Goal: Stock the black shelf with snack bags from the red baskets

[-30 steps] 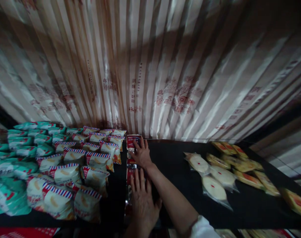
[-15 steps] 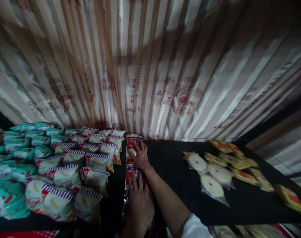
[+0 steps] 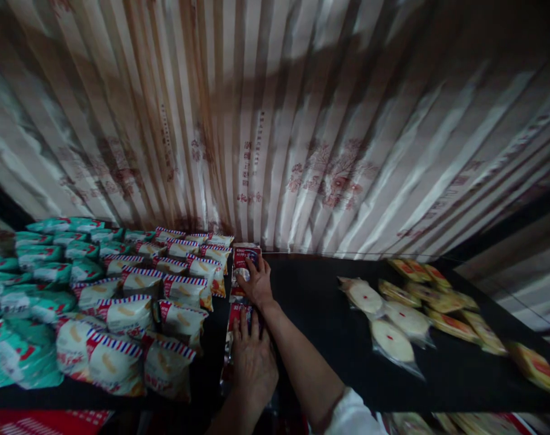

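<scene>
Two flat red-and-blue packets lie end to end on the black shelf. On the far packet (image 3: 239, 257), close to the curtain, rests my right hand (image 3: 257, 283), fingers spread over its right part. My left hand (image 3: 255, 362) lies flat on the near packet (image 3: 235, 317), covering most of it. Neither hand is wrapped round anything. Just left of the packets stand rows of cream snack bags (image 3: 182, 320) with red-and-blue striped tops.
Teal bags (image 3: 28, 353) fill the far left. On the right lie round white flatbreads in clear wrappers (image 3: 391, 340) and yellow packs (image 3: 454, 326). A pleated printed curtain (image 3: 284, 151) hangs behind the black shelf (image 3: 311, 314). More goods (image 3: 474, 423) sit below the front edge.
The view has shifted slightly, so the goods appear a little to the right. Both hands stay on the same packets, with only slight finger movement.
</scene>
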`<state>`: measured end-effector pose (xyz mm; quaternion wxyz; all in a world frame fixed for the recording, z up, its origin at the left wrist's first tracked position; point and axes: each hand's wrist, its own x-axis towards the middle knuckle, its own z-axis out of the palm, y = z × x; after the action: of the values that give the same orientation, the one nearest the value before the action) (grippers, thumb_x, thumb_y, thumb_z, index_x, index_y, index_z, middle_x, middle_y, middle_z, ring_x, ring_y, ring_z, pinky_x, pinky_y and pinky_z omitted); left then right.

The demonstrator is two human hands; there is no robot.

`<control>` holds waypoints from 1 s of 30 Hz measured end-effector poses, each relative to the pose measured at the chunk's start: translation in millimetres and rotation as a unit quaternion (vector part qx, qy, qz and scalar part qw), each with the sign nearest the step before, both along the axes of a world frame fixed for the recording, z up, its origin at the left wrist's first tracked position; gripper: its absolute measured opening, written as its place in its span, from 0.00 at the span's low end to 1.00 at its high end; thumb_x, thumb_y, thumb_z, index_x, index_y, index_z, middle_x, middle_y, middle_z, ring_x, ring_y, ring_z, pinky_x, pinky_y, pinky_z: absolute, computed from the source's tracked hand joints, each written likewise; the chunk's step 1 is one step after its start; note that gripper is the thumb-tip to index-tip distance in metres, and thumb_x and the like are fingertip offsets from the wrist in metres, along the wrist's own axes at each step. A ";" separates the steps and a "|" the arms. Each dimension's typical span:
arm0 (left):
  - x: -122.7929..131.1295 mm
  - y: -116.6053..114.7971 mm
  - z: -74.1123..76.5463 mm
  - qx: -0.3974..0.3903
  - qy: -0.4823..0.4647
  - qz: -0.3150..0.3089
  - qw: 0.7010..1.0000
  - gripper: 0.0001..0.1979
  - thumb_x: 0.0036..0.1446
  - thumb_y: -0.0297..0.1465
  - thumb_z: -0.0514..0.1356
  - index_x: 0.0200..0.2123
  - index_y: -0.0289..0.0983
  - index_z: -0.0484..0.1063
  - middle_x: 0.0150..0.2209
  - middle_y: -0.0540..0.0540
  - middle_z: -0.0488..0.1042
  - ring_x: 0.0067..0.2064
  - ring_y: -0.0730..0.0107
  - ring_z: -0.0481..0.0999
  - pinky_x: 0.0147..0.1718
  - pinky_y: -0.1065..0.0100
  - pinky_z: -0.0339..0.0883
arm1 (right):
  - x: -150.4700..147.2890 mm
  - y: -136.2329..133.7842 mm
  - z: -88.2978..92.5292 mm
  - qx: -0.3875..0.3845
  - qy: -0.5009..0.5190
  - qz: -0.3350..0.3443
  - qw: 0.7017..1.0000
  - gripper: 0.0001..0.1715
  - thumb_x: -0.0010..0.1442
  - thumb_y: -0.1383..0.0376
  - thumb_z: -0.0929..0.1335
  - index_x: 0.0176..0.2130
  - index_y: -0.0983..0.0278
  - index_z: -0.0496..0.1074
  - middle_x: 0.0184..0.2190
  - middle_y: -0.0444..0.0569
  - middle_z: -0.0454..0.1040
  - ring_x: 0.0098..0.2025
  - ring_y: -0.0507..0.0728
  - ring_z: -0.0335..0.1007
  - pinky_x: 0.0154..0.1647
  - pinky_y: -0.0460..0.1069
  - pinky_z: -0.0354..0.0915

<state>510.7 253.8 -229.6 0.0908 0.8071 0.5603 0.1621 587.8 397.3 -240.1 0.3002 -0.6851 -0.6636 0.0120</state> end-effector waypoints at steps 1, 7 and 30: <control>-0.1 0.0 0.7 -0.007 0.003 -0.002 1.000 0.24 0.57 0.36 0.52 0.57 0.42 0.64 0.60 0.43 0.63 0.61 0.45 0.57 0.58 0.43 0.50 | -1.0 -0.9 3.0 -0.015 -0.007 -0.003 1.000 0.32 0.53 0.55 0.68 0.55 0.64 0.67 0.62 0.62 0.53 0.61 0.69 0.47 0.57 0.61 0.51; 0.8 0.1 10.3 -0.074 0.004 -0.004 0.997 0.24 0.58 0.36 0.51 0.58 0.41 0.62 0.63 0.41 0.57 0.65 0.45 0.50 0.60 0.43 0.46 | -4.9 -5.5 20.0 -0.138 -0.032 -0.024 0.990 0.35 0.57 0.48 0.64 0.60 0.56 0.59 0.66 0.57 0.45 0.65 0.70 0.39 0.56 0.64 0.51; -83.4 -157.7 -8.4 -0.140 0.007 -0.136 0.981 0.16 0.58 0.27 0.45 0.39 0.36 0.72 0.41 0.41 0.73 0.45 0.63 0.70 0.45 0.61 0.65 | -19.9 -295.8 21.2 -0.089 0.265 0.088 0.956 0.13 0.62 0.60 0.60 0.41 0.63 0.69 0.36 0.50 0.74 0.40 0.55 0.71 0.45 0.50 0.67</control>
<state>427.3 96.1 -238.0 0.2204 0.8563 0.4629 0.0629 567.9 101.5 -219.0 0.4005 -0.6203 -0.6143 0.2783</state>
